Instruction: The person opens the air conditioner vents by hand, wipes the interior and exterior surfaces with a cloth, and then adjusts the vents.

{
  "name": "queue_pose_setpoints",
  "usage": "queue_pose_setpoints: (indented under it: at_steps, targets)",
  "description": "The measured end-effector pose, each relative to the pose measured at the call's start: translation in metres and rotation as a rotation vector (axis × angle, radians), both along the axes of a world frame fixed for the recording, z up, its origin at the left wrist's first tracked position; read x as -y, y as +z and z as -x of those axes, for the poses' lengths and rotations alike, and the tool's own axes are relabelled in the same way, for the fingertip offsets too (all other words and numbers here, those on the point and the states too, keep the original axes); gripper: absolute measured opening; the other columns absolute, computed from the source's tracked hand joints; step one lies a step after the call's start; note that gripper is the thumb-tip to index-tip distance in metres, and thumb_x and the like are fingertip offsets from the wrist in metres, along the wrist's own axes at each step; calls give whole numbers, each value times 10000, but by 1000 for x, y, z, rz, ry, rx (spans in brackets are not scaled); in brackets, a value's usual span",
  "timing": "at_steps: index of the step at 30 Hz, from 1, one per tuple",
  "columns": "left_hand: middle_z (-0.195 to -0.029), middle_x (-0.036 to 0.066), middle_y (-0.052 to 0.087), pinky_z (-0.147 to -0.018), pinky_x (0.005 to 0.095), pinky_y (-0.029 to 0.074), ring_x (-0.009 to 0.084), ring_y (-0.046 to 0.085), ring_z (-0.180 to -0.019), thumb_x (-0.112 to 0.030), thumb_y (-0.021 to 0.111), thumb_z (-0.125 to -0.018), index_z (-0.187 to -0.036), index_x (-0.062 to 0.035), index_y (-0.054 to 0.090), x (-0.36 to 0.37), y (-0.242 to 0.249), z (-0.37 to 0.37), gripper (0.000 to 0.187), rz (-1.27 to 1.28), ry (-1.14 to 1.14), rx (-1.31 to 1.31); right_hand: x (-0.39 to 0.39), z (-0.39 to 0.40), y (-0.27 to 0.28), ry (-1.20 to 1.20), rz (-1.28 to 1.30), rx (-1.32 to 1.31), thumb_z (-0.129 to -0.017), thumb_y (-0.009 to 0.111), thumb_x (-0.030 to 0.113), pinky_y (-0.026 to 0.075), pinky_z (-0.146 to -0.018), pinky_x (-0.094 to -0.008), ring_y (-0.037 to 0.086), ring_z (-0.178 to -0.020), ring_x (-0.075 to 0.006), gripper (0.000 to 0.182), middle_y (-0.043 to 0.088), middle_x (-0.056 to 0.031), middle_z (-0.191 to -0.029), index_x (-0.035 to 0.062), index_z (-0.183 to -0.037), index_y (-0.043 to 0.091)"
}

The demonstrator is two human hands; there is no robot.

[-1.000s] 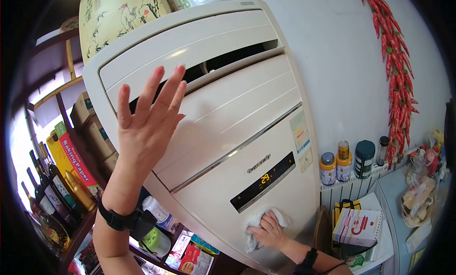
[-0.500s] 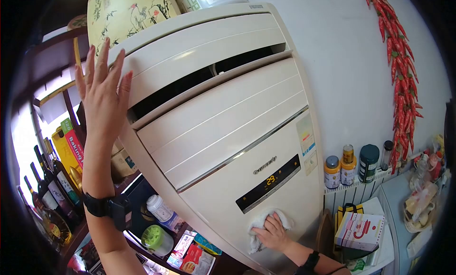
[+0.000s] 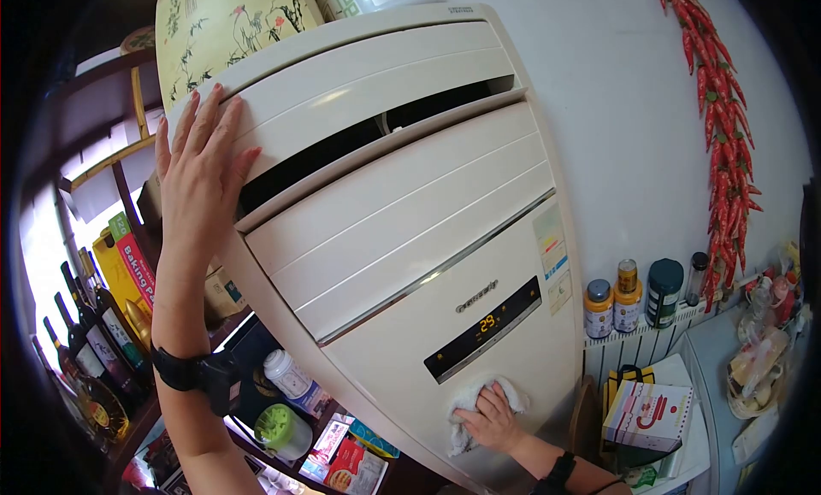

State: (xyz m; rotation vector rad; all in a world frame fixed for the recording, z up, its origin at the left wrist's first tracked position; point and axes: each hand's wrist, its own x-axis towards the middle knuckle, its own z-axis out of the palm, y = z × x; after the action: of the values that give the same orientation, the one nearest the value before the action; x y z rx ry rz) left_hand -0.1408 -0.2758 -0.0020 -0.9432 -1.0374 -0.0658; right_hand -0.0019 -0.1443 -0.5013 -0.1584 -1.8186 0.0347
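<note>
A tall white floor-standing air conditioner [image 3: 410,204] fills the middle of the view, its display [image 3: 483,330] lit with "29". Against its upper left edge, beside the dark air outlet, my left hand [image 3: 201,166] rests with fingers spread. Below the display, my right hand [image 3: 491,418] presses a white cloth [image 3: 462,427] to the front panel. The fingers of that hand are bent over the cloth, and part of it is hidden under the palm.
A patterned yellow box [image 3: 239,29] stands on top of the unit. Wine bottles [image 3: 94,332] and packages fill the left shelves. At right are supplement bottles [image 3: 599,309] on a radiator, a white box [image 3: 647,415] and hanging red chillies [image 3: 725,144].
My left hand has moved slightly right and down onto the air conditioner's upper left edge. My right hand and the cloth have stayed in place.
</note>
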Motion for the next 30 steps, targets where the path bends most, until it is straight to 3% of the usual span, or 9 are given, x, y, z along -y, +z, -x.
queue_pose_setpoints:
  at_steps: [7, 13, 16, 19, 22, 30]
  targets:
    - [-1471, 53, 435, -1176, 446, 141, 248, 338, -1395, -404, 565, -919, -1372, -126, 519, -1, -2, 2, 533, 0, 2, 5, -1, 0, 1, -6, -10, 6, -669, 750, 128, 289, -1109, -533, 451, -1220, -310, 492, 478, -97, -1221, 216, -1139, 633]
    - [-1456, 78, 451, -1160, 455, 207, 264, 380, -1367, -467, 692, -787, -1325, -79, 553, 7, 3, -7, 678, 74, 39, -18, 2, -2, 4, 2, 11, -1, -712, 733, 133, 288, -1102, -515, 455, -1225, -281, 473, 478, -79, -1199, 211, -1163, 613]
    - [-1464, 69, 446, -1162, 452, 237, 282, 359, -1387, -426, 765, -704, -1355, -109, 537, 11, 5, -11, 759, 117, 68, 29, 3, -2, 4, 6, 20, -6, -732, 725, 133, 287, -1099, -508, 461, -1228, -270, 469, 478, -70, -1196, 208, -1178, 601]
    - [-1417, 106, 492, -1115, 419, 323, 307, 412, -1344, -412, 732, -758, -1283, -29, 574, 10, 6, -9, 669, 158, 19, -1, 3, -2, 4, 8, 20, -9, -733, 723, 131, 287, -1099, -510, 467, -1225, -272, 474, 482, -70, -1198, 207, -1184, 600]
    - [-1448, 89, 463, -1139, 413, 300, 302, 354, -1388, -351, 750, -743, -1326, -54, 552, 9, 7, -9, 683, 168, 73, 20, 2, -1, 3, 8, 17, -14, -733, 722, 131, 289, -1099, -510, 472, -1222, -274, 481, 487, -71, -1200, 207, -1191, 598]
    - [-1425, 98, 487, -1127, 402, 325, 297, 390, -1367, -319, 693, -820, -1317, -33, 550, 7, 5, -2, 590, 173, 88, -55, 2, 0, 1, -4, 13, -9, -732, 719, 133, 292, -1100, -514, 474, -1217, -272, 489, 492, -74, -1202, 204, -1201, 597]
